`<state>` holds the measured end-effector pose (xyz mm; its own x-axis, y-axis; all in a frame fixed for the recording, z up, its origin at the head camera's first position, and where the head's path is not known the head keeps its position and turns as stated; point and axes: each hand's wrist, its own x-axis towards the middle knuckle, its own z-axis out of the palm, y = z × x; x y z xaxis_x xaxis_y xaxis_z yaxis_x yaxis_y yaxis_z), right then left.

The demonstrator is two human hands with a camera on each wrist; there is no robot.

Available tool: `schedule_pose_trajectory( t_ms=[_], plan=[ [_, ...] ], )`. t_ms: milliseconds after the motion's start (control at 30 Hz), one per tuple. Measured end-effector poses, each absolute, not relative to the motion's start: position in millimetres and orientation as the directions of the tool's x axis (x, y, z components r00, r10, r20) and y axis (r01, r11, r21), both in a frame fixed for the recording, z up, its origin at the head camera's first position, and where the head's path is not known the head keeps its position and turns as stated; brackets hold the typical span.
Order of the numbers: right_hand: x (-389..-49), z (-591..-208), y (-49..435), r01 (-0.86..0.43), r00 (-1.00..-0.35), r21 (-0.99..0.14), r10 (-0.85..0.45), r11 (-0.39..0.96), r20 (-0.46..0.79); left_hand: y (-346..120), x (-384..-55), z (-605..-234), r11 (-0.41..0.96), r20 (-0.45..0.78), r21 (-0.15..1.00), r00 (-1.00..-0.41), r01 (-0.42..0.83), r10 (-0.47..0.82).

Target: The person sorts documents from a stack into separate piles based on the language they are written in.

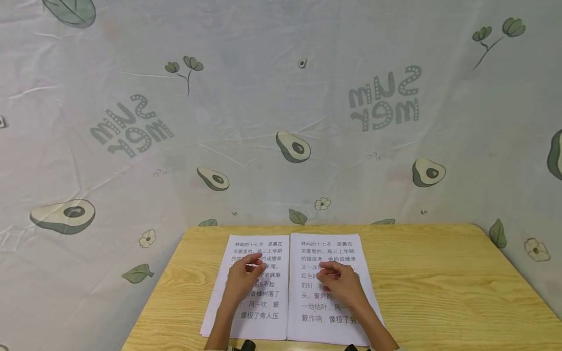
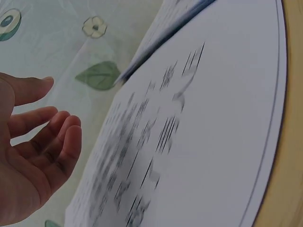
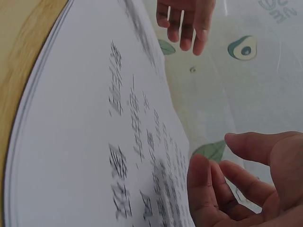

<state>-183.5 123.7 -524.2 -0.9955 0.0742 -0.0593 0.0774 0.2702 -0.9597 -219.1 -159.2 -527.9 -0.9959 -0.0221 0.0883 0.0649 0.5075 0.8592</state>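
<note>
Two stacks of white paper printed with large Chinese characters lie side by side on the table, the left stack and the right stack. Over the left one hovers my left hand, its fingers loosely bent with nothing between them. In the left wrist view that hand shows thumb and fingertips apart, above the page. My right hand is over the right stack, also with bent fingers and no object held. The right wrist view shows a gap between thumb and index finger of this hand. Both hands cover some of the text.
The wooden table extends to both sides of the paper. Behind it hangs a pale cloth printed with avocados, leaves and mirrored lettering. Small black objects show near the wrists at the bottom edge.
</note>
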Motion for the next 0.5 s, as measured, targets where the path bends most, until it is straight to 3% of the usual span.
schedule_pose_trajectory(
  t_ms=[500],
  plan=[
    [-178.6, -519.5, 181.6, 0.149, -0.985, -0.943, 0.132, 0.299, -0.114, -101.0, -222.2, -539.8, 0.389, 0.039, 0.919, -0.997, 0.064, 0.071]
  ],
)
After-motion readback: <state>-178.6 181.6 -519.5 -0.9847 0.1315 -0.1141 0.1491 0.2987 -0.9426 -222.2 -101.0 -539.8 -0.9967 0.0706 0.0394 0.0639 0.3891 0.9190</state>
